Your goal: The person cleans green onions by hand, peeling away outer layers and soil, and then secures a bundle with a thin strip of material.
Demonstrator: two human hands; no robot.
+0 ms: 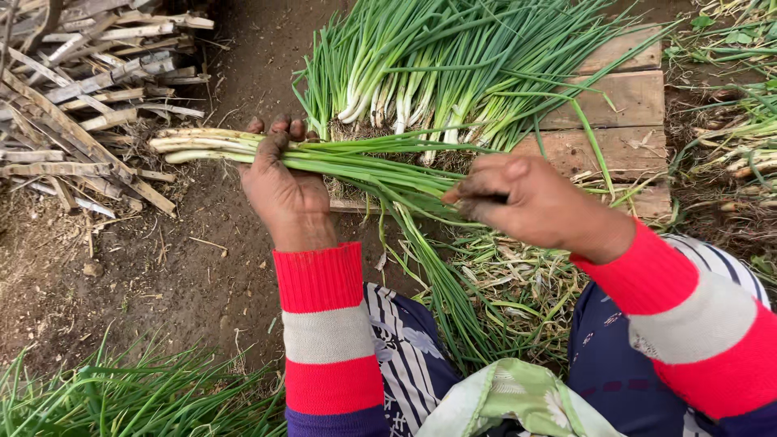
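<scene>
The left hand (279, 182) grips a small bundle of long green spring onions with white stalk ends (324, 158), held level above the bare brown soil (162, 275) — white ends pointing left. The right hand (530, 202) pinches narrowly on the bundle's green leaves. Behind lies a heap of cleaned green onions (437, 73) on weathered wooden planks (623, 105) — split bamboo strips (81, 105) are piled at left.

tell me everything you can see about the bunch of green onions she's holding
The bunch of green onions lies roughly level across the picture, white stalk ends pointing left, long green leaves trailing right and drooping down toward the lap. The stalks look fresh, pale cream to white at the base. The left hand grips it near the white ends; the right hand pinches the leaves further along. It hangs above bare soil, in front of a wooden pallet.
</scene>
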